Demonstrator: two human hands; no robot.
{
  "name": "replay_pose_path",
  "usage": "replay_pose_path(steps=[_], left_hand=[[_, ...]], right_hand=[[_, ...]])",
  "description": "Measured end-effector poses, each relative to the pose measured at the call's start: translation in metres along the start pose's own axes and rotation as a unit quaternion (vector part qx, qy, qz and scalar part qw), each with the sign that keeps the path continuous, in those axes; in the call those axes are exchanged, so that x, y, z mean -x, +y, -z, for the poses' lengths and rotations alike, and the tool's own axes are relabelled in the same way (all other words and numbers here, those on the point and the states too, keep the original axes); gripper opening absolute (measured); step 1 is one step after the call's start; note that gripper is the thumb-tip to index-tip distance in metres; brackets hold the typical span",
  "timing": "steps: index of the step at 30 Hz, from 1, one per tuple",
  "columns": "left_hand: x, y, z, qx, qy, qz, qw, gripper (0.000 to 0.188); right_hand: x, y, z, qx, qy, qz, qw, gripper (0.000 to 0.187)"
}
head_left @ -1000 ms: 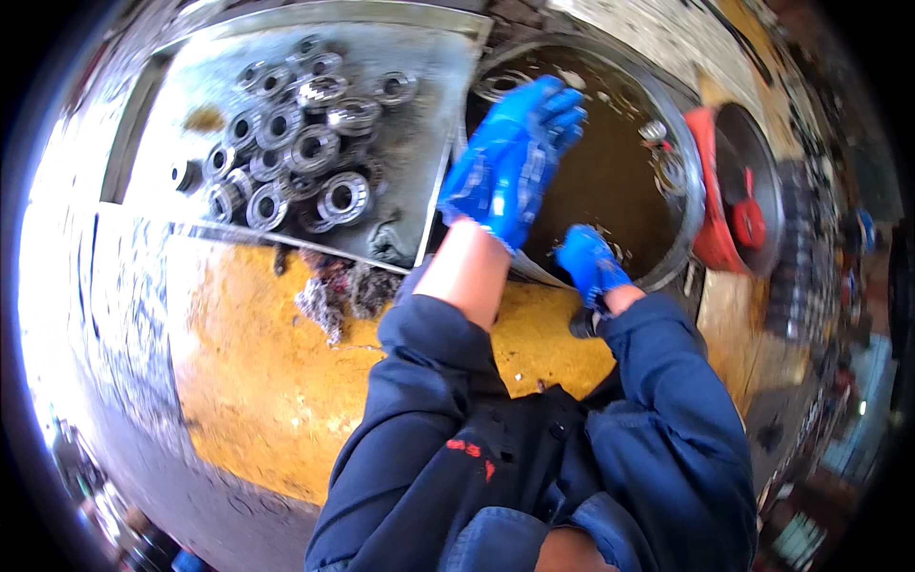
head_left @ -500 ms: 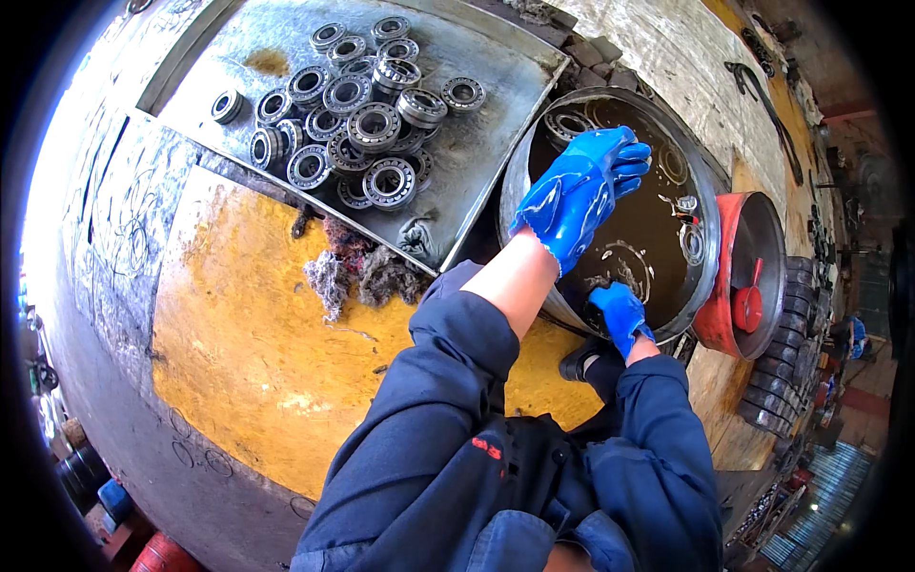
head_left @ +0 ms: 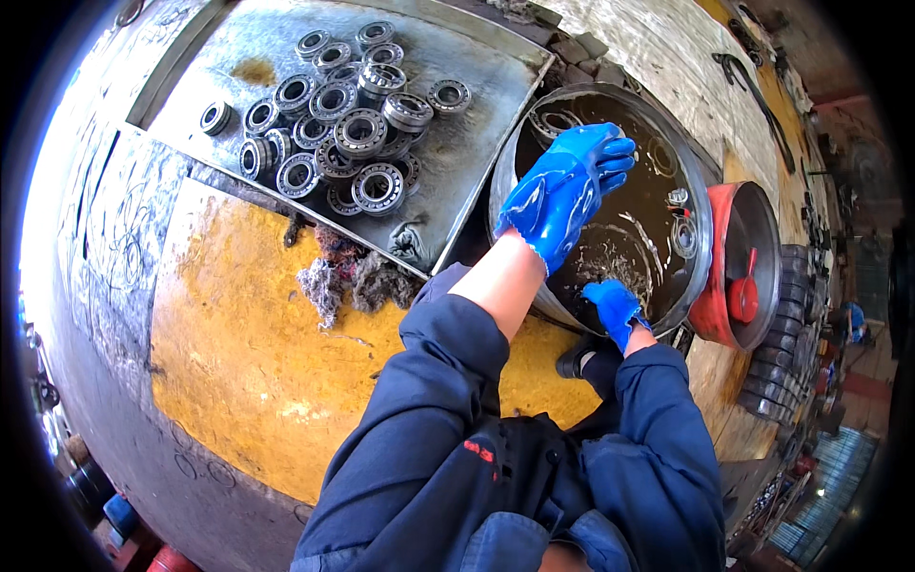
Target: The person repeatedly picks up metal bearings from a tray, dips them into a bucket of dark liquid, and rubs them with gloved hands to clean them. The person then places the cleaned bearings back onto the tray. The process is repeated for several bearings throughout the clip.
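Observation:
A round metal drum (head_left: 707, 250) holds murky brown liquid (head_left: 658, 214). Over its middle is my left hand (head_left: 569, 189) in a wet blue glove, fingers curled together; whatever they hold is hidden. A bearing (head_left: 553, 121) shows beside that glove at the drum's far left. Low at the near side, my right hand (head_left: 618, 310), also gloved in blue, has its fingers bent down at the liquid. What is under them cannot be made out. Splashes and foam (head_left: 615, 272) spread just beyond it. Small metal pieces (head_left: 680, 205) appear near the right wall.
Several roller bearings (head_left: 360, 133) are heaped on a metal tray (head_left: 457, 181) at the left. Grey rags (head_left: 381, 283) lie by its near edge on a yellow sheet (head_left: 257, 353). Right of the drum stands a red tub (head_left: 717, 286) with a red scoop (head_left: 743, 297) inside.
The whole view has shifted slightly. Foam and splashes have grown beside my right hand, and the hand sits a little differently in the liquid. My left hand stays over the drum, still curled.

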State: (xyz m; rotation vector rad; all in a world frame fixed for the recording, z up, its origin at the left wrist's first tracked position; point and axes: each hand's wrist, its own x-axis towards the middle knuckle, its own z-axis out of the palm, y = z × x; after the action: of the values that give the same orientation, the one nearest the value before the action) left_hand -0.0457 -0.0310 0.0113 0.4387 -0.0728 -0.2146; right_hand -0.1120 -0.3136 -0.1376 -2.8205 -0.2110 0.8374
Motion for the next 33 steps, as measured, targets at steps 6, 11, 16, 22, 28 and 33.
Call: replay_pose_path(steps=[6,11,16,22,28,33], left_hand=[[-0.017,-0.016,-0.002,0.012,-0.032,-0.007,0.999,0.048],[-0.03,-0.007,-0.002,-0.02,-0.014,0.049,0.999,0.048],[-0.044,-0.002,-0.009,-0.048,0.123,0.13,0.983,0.046],[-0.046,0.006,0.01,-0.068,0.153,0.162,0.973,0.041],[-0.053,-0.002,0.016,-0.054,0.141,0.172,0.974,0.041],[-0.05,0.003,0.009,-0.059,0.159,0.149,0.974,0.042]], right_hand=[[0.01,-0.036,-0.003,0.381,0.085,0.151,0.908,0.006],[-0.021,-0.009,-0.035,0.164,0.23,0.161,0.946,0.021],[0.001,-0.002,-0.028,-0.061,0.177,0.047,0.981,0.016],[-0.01,-0.066,0.009,0.364,0.006,0.164,0.917,0.012],[-0.011,-0.027,-0.03,0.058,0.097,-0.028,0.993,0.017],[0.002,-0.057,0.014,0.288,0.028,0.119,0.95,0.01]])
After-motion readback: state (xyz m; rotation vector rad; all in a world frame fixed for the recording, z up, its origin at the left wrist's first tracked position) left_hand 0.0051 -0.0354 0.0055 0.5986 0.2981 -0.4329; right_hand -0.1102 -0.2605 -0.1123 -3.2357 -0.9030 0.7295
